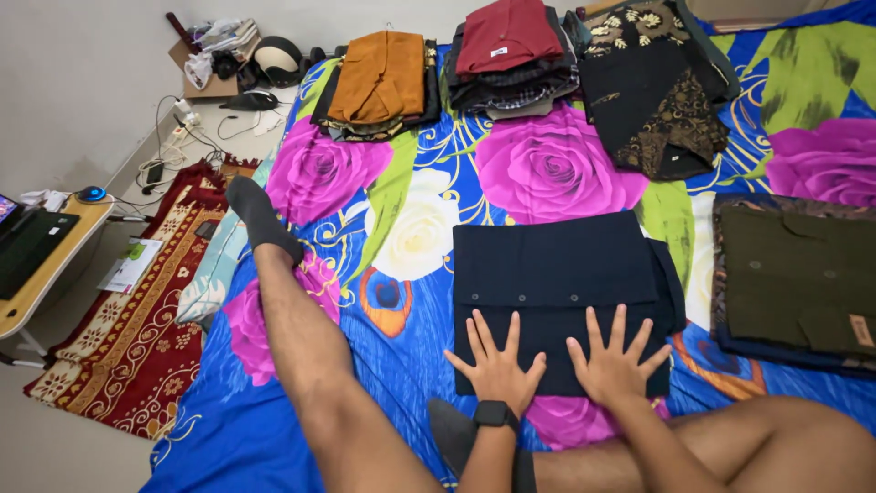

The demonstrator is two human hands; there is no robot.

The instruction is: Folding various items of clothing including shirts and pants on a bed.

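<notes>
Navy folded shirt (557, 274) lies flat on the floral bedsheet (401, 301), centre of the frame, a row of small buttons running across its middle. My left hand (497, 365) presses on its lower left part, palm down, fingers spread wide, gripping nothing. My right hand (613, 361) sits just beside it on the lower right part, also flat and splayed, nothing held. A black wristwatch (495, 414) is on my left wrist.

My left leg (301, 338) stretches toward the upper left, a dark sock (260, 217) on the foot. My right knee (776, 447) is bent along the lower right edge.

An olive folded shirt (798, 283) rests at the right, well apart from my hands. Along the top: an orange-topped stack (379, 78), a maroon-topped stack (509, 36), and a black patterned garment (657, 100).

Off the bed at left, a red patterned rug (128, 319) covers the floor, with a wooden desk (41, 265) at the far left edge.
</notes>
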